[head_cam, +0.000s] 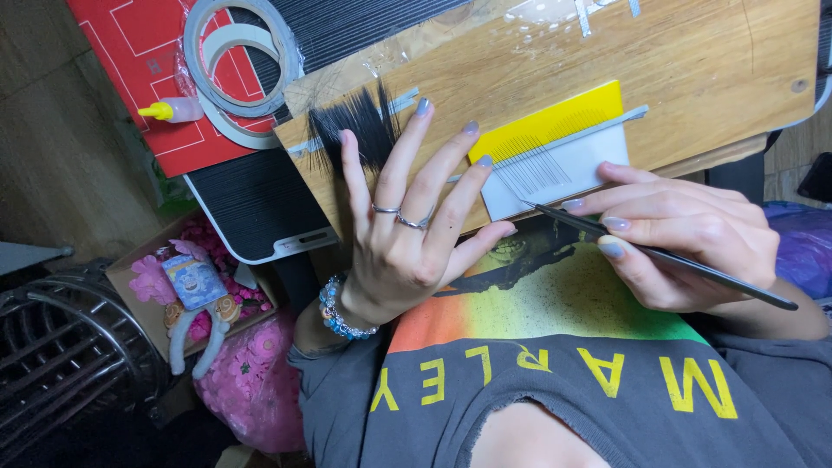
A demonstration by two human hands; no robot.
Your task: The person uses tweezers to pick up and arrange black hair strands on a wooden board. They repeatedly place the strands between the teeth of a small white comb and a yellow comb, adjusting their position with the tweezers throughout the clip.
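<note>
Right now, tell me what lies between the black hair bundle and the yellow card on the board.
In the head view, the left hand's spread fingers lie between the black hair bundle and the yellow card, resting on the wooden board.

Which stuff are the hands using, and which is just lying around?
In use:
left hand on black hair tuft
right hand holding thin black tweezers
white card with fine hairs

Lying about:
white tape rolls
small glue bottle
pink flowers box
</note>
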